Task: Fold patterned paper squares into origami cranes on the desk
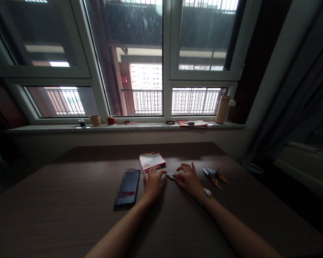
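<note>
Both my hands rest on the dark wooden table (56, 215) around a small piece of printed folded paper (171, 176). My left hand (153, 181) lies left of it, fingers bent, thumb and fingertips pinching its left edge. My right hand (187, 178), with a bracelet at the wrist, pinches the paper's right edge with curled fingers. Most of the paper is hidden between the fingertips.
A black phone (128, 187) lies left of my left hand. A pink-edged stack of paper sheets (152, 160) sits just beyond my hands. A folded colourful paper figure (215, 176) lies to the right. The windowsill (150, 127) holds cups, a tall tumbler (222, 109) and papers.
</note>
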Demonstrator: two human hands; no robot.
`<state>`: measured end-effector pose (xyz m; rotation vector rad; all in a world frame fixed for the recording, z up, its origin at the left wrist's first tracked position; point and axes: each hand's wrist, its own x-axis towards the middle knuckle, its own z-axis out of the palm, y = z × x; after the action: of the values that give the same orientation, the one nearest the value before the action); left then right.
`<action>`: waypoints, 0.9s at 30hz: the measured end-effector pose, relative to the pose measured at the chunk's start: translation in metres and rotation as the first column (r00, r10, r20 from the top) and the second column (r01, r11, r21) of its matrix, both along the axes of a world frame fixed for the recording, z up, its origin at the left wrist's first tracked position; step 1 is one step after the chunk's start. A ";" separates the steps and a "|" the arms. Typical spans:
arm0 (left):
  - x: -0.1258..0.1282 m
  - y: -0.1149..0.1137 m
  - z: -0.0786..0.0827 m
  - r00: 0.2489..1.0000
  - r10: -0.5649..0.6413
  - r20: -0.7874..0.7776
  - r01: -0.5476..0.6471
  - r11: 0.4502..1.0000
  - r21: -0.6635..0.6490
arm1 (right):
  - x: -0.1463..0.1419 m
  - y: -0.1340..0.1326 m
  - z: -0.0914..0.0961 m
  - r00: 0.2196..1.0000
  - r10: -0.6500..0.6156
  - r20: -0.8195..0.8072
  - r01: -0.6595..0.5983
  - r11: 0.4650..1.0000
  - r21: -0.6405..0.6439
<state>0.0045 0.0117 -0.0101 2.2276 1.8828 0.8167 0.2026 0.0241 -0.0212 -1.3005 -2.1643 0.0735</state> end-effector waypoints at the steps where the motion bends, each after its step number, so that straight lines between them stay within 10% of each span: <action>1: 0.000 -0.001 0.000 1.000 0.000 -0.001 0.000 1.000 -0.002 | 0.000 0.000 0.000 1.000 0.005 -0.002 -0.005 1.000 -0.019; 27: 0.003 -0.002 -0.002 0.999 -0.007 -0.038 0.004 0.998 -0.062 | 0.000 -0.002 0.001 0.987 0.133 -0.095 -0.144 0.983 -0.111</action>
<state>0.0073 0.0100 -0.0119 2.2257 1.8907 0.7106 0.2025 0.0224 -0.0205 -1.1855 -2.2008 0.3127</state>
